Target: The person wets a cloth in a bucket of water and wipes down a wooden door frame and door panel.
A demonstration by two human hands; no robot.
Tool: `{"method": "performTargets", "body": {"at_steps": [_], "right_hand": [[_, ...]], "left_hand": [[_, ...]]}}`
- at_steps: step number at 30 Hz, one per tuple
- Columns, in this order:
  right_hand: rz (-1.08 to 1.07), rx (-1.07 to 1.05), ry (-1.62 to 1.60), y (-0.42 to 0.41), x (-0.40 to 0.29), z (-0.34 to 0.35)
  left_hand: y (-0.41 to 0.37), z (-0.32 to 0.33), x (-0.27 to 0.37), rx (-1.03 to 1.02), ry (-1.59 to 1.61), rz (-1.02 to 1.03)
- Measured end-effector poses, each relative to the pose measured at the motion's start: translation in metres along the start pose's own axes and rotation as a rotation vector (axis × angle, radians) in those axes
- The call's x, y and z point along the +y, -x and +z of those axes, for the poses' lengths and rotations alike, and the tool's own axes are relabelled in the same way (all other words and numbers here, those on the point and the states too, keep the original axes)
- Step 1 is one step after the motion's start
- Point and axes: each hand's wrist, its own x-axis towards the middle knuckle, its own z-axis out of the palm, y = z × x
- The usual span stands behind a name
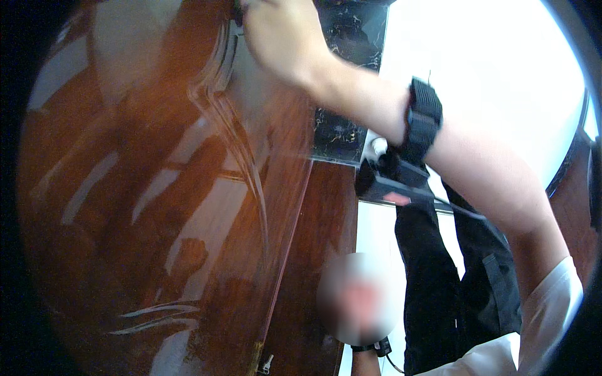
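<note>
A glossy reddish-brown wooden panel (141, 263) fills the left side, with curved wet-looking streaks and pale reflections across it. My right hand (282, 40) is at its upper part, curled with the fingers partly cut off by the top of the picture. A small dark object (238, 13) shows at those fingers; its kind is unclear. Streaks run down from just beside this hand. A black wristband (423, 115) circles my right forearm. My left hand (360, 301) is lower, over the darker wood and pale floor, apart from the glossy panel. Blur hides its fingers.
Darker wood (315, 221) borders the panel, with a small metal key-like piece (267, 364) low down. Above it is a black marbled surface (348, 42). A black box-like device (395, 181) with a cable is near my dark trousers (428, 282). A bright white surface (470, 42) lies upper right.
</note>
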Motion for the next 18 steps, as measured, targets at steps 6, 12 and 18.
{"method": "performTargets", "body": {"at_steps": [6, 12, 18], "right_hand": [[-0.319, -0.452, 0.0, 0.071, -0.039, -0.036], [-0.056, 0.0, 0.26, -0.011, -0.023, 0.006], [0.177, -0.349, -0.172, 0.028, -0.033, -0.018]], "left_hand": [[0.003, -0.023, -0.004, 0.053, 0.024, 0.035], [0.005, -0.02, -0.007, 0.029, 0.009, 0.03], [0.008, -0.034, -0.007, -0.002, 0.084, 0.019]]}}
